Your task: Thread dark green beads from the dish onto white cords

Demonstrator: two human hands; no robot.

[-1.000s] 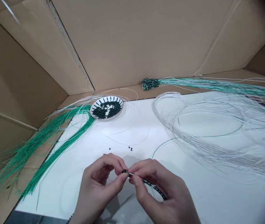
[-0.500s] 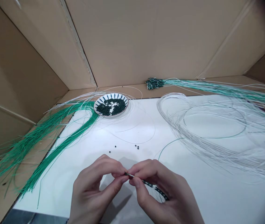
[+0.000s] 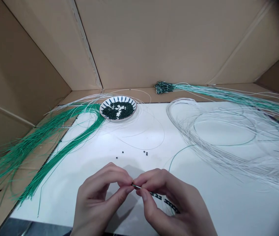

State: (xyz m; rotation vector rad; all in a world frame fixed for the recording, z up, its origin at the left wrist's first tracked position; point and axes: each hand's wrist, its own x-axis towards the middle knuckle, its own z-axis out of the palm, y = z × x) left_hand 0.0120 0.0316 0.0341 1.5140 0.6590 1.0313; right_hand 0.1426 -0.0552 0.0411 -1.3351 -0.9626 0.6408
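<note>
Close in front of the wearer, over the near part of the white bench (image 3: 228, 200), both hands work at one small spot. The left hand (image 3: 100, 196) is closed narrow, thumb and forefinger on a tiny dark bead (image 3: 132, 184), mostly hidden by the fingertips. The right hand (image 3: 178, 203) pinches a thin wire (image 3: 137, 186) just beside it, the fingertips of the two hands nearly meeting. From under the right hand's fingers shows the strand (image 3: 172, 206), set with dark and light beads; its far end is hidden by the palm.

So some length is already beaded, while the stretch between the fingertips looks bare. How much is left cannot be told, as most of the strand is out of sight. Plenty of loose dark beads (image 3: 127, 113) lie in the plate (image 3: 119, 98) near the bench's far left corner, and four strays (image 3: 146, 153) lie between plate and hands.

Green wires (image 3: 63, 149) spill over the left edge, looped white wires (image 3: 191, 141) cover the right side, and a bundle (image 3: 164, 87) with a dark knotted head lies beyond the far edge, against the cardboard (image 3: 154, 42). No brand, label or writing can be read
</note>
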